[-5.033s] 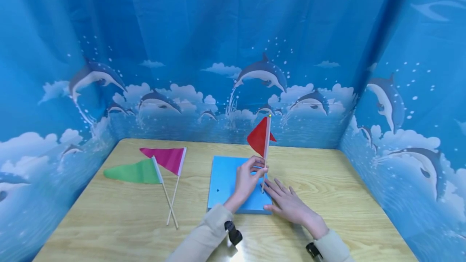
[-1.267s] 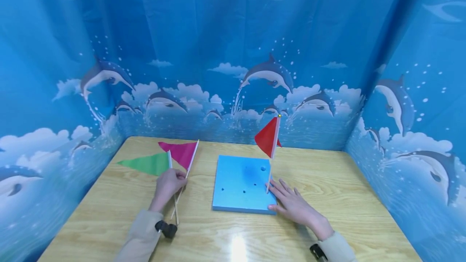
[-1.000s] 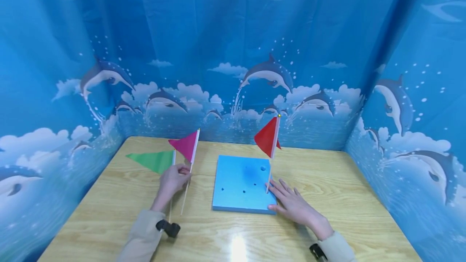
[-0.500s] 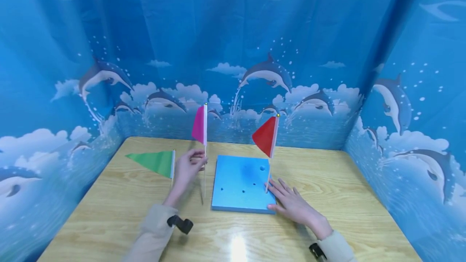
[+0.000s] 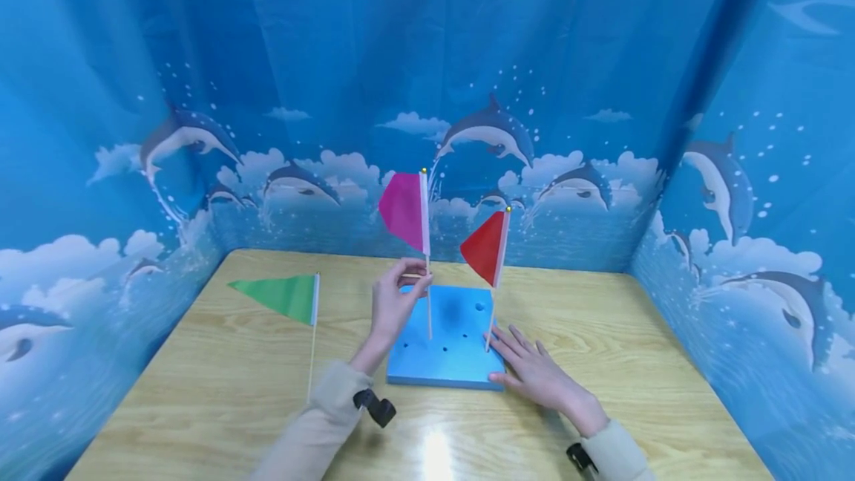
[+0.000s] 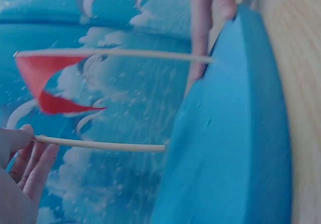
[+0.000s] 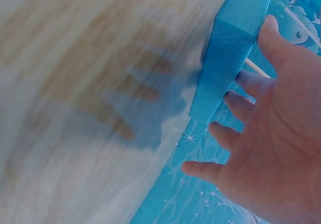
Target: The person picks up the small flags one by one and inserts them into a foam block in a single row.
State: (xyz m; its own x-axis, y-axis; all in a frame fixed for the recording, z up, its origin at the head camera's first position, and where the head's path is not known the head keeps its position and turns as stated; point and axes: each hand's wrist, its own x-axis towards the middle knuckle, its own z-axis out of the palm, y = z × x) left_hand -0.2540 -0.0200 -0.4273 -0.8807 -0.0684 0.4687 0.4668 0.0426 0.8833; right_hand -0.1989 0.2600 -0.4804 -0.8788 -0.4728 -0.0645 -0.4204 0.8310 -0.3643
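In the head view my left hand [image 5: 392,304] pinches the thin stick of a magenta pennant flag [image 5: 404,208], held upright over a blue foam block [image 5: 414,371]. The left wrist view shows the stick's lower end [image 6: 130,146] close to the foam face. A red pennant flag [image 5: 484,249] stands in the block near its right edge, leaning slightly right. My right hand [image 5: 537,377] lies with fingers spread at the block's right edge, beside the red flag's stick. In the right wrist view its thumb and fingertips [image 7: 271,25] are at the foam block's side.
On the left of the wooden table [image 5: 200,399] lies a green pennant flag [image 5: 283,295], its stick's lower end hidden by the left sleeve. Several small holes show in the block's top. A dolphin-patterned curtain [image 5: 320,95] encloses the table's back and sides.
My left hand left the red flag standing, picked up the magenta flag beside the green one, raised it upright and carried it right over the block. My right hand has stayed at the block's edge.
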